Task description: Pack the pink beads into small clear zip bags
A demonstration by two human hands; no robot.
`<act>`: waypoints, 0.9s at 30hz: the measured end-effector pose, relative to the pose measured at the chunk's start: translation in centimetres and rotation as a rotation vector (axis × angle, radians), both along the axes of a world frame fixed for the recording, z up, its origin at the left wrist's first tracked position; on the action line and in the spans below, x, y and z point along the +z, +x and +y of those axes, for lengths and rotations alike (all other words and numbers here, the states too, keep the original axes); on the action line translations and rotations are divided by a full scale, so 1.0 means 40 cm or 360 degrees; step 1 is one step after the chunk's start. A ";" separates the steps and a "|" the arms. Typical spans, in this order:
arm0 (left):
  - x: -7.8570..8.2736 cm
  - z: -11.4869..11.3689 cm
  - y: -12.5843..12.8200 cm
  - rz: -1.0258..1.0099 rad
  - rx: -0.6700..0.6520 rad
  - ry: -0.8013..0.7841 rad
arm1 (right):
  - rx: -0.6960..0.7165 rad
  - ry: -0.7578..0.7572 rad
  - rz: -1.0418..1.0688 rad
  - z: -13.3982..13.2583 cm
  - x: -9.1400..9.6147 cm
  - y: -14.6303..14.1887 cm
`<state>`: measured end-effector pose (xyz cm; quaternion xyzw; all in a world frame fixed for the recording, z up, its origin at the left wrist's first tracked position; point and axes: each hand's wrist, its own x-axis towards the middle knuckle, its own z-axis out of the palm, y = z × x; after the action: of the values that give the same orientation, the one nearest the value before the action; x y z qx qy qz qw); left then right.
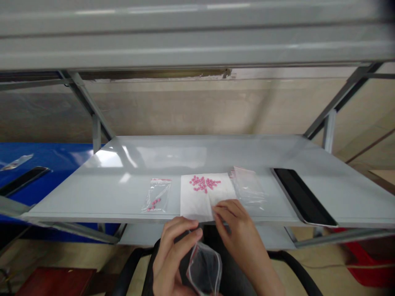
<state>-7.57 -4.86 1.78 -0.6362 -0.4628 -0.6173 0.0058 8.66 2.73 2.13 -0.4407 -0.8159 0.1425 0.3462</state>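
Left hand (173,255) holds zip bag (205,269).

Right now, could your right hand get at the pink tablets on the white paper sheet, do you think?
Probably yes: the right hand appears to rest on the near edge of the white paper sheet, just below the pink tablets, and nothing lies between its fingers and them.

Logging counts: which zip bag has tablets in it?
The clear zip bag left of the paper: pink tablets inside. The bag in the left hand and the bags right of the paper show none.
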 end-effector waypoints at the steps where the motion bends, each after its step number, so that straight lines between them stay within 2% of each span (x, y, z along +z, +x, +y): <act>1: 0.001 0.001 -0.001 -0.0010 -0.0008 -0.0011 | 0.0011 -0.0001 -0.0004 -0.002 0.003 -0.002; 5: -0.005 0.009 0.001 0.0009 0.0008 -0.0099 | -0.0067 0.0195 0.0087 0.016 0.021 -0.013; 9: -0.028 0.029 0.018 0.0112 0.0126 -0.0109 | -0.0269 0.0425 0.0107 0.075 0.027 -0.054; 13: -0.053 0.048 0.040 0.0094 0.0256 -0.0148 | -0.0426 0.0335 -0.0077 0.120 0.016 -0.098; 16: -0.063 0.055 0.051 0.0037 0.0326 -0.0133 | -0.0445 0.0286 -0.0149 0.127 0.002 -0.111; 20: -0.064 0.057 0.050 0.0052 0.0351 -0.0194 | -0.0405 0.0298 -0.0080 0.125 -0.009 -0.111; 23: -0.062 0.057 0.042 0.0090 0.0384 -0.0274 | -0.0316 0.0328 0.0216 0.109 0.013 -0.095; 25: -0.059 0.057 0.037 0.0143 0.0397 -0.0312 | -0.0144 0.0200 0.0458 0.083 0.047 -0.074; 27: -0.055 0.057 0.033 0.0164 0.0404 -0.0338 | 0.0105 -0.0071 0.0556 0.051 0.085 -0.049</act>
<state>-6.25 -2.57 -0.44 -0.6006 -0.6010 -0.5258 0.0403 6.70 4.76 5.55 -0.3896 -0.7540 0.2462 0.4680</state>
